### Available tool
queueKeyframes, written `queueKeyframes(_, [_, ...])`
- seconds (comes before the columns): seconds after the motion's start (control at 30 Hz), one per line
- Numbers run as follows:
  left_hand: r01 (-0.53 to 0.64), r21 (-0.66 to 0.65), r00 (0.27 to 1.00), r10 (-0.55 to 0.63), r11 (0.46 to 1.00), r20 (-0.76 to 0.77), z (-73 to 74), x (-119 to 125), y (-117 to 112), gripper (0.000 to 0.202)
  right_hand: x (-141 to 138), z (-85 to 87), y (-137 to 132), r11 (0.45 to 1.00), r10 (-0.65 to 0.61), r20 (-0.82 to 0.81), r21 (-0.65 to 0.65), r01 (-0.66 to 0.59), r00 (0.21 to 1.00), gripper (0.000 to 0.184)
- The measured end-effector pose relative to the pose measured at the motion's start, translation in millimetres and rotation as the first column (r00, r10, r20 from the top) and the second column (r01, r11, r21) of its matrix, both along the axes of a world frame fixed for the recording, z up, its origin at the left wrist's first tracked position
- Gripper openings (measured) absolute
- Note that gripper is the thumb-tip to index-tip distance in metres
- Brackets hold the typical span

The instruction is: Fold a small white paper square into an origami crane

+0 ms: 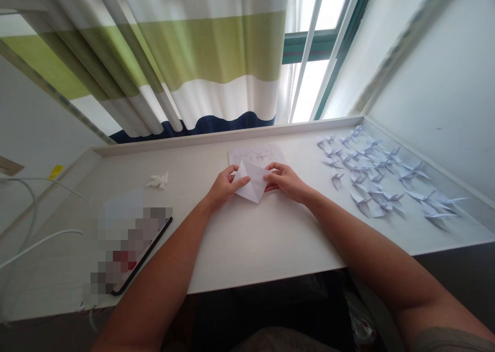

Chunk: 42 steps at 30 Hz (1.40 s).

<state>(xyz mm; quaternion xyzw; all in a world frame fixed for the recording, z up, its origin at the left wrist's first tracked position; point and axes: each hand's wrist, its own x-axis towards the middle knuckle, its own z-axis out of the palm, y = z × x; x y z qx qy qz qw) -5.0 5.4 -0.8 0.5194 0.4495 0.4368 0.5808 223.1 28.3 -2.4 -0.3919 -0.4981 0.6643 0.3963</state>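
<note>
A folded sheet of white paper (253, 182), roughly diamond-shaped with a crease down it, is held up over the desk between both hands. My left hand (227, 186) pinches its left side, the thumb lying on the front face. At its right corner my right hand (284, 180) grips the paper between thumb and fingers. Behind the paper, a printed sheet (257, 153) lies flat on the desk, partly covered. Several folded paper cranes (371, 169) stand in a loose group to the right of my right hand.
A white desk (216, 259) with a raised rim spans the view. On the left lie a crumpled tissue (158, 180), a blurred-out dark-edged device (143, 254) and white cables (42, 249). A striped curtain (209, 47) and a window (317, 47) are behind the desk.
</note>
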Motion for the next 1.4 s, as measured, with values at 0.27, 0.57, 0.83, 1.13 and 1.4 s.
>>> queueKeyframes(0.27, [0.068,-0.007,0.997,-0.068,0.998,0.045,-1.9,-3.2,2.0,0.08,3.6,11.7,-0.3,0.997,-0.026,0.012,0.071,0.025,1.0,0.027])
queueKeyframes(0.57, [0.022,-0.05,1.0,-0.021,0.998,0.013,0.5,-3.1,2.4,0.07,4.4,8.2,2.6,0.998,-0.044,0.016,0.049,0.043,0.999,0.027])
queueKeyframes(0.83, [-0.007,-0.04,0.999,0.005,0.999,-0.04,-0.5,-4.5,3.4,0.058,5.3,3.2,4.2,0.999,-0.031,0.051,0.031,0.029,0.998,0.025])
queueKeyframes(1.13, [0.019,-0.112,0.999,-0.015,0.994,0.034,6.8,-3.5,1.2,0.051,7.4,9.2,3.5,0.997,-0.041,-0.046,-0.07,0.037,0.998,0.031])
queueKeyframes(1.4, [0.038,-0.13,0.996,-0.027,0.991,0.083,8.4,-3.2,1.1,0.041,9.1,8.9,4.1,0.991,0.023,-0.096,-0.126,-0.035,0.995,0.024])
